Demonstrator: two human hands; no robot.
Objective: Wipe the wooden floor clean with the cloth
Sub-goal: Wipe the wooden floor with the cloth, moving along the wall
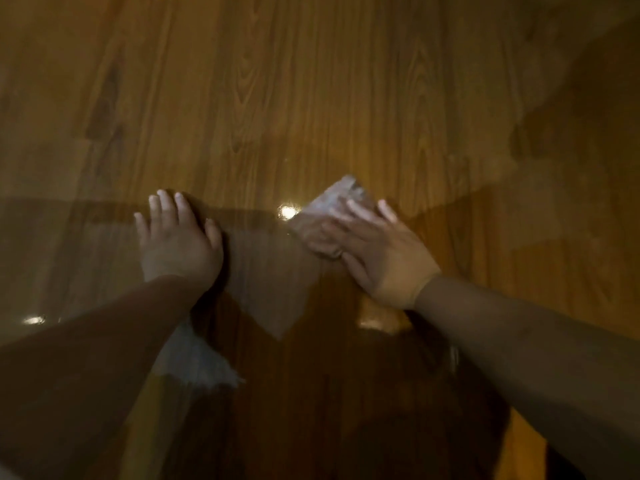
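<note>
Glossy brown wood-plank floor [311, 81] fills the view, with open boards ahead and to both sides and no edge in sight. On it lies a small pale folded cloth [337, 197], pinned under the straight, uncurled fingers of the right hand [377, 251]. The cloth looks light, soft and likely to bunch, so flat pressure suits it. Nearby the left hand [176, 244] rests spread on bare boards.

Flat, outstretched: left grip [180, 245], right grip [379, 252].
</note>
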